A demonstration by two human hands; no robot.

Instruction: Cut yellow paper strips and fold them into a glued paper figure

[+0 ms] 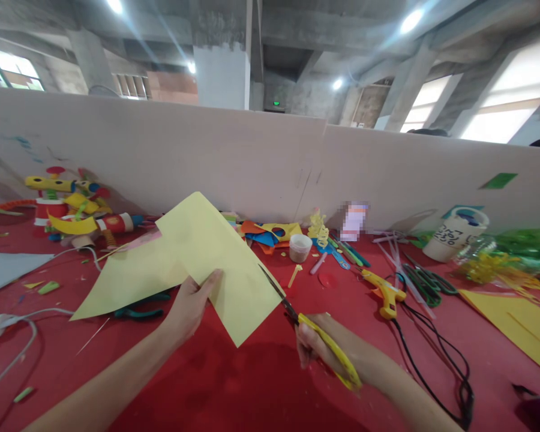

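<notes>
My left hand pinches a large pale yellow sheet near its lower middle, thumb on top and fingers hidden under it. The sheet is held above the red table, with one part spreading left and another reaching right. My right hand is closed round the yellow handles of a pair of scissors. Their dark blades point up and left and lie at the right edge of the sheet.
A yellow glue gun with a black cord and green-handled scissors lie on the right. Teal pliers are partly under the sheet. A small white cup stands behind. Colourful craft figures are at the back left.
</notes>
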